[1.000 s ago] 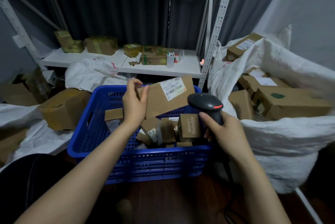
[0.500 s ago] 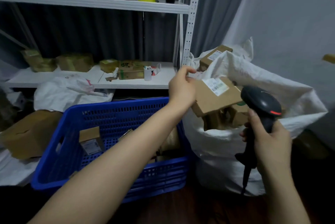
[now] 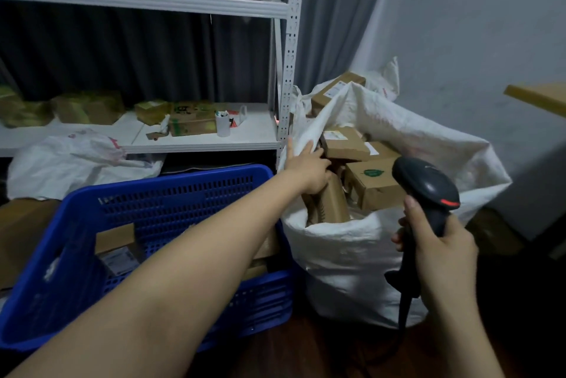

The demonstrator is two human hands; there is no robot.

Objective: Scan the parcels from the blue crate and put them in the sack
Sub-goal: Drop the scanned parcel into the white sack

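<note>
The left hand (image 3: 309,167) reaches over the mouth of the white sack (image 3: 352,255), fingers loosely spread and holding nothing, just beside a labelled parcel (image 3: 344,146) lying inside. The right hand (image 3: 441,250) grips the black scanner (image 3: 425,190) near the sack; other parcels (image 3: 115,239) lie in the blue crate (image 3: 171,190) alongside.

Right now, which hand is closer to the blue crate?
Left. Left hand is just beyond the blue crate, inside the sack; right hand grips the scanner farther right.
</note>
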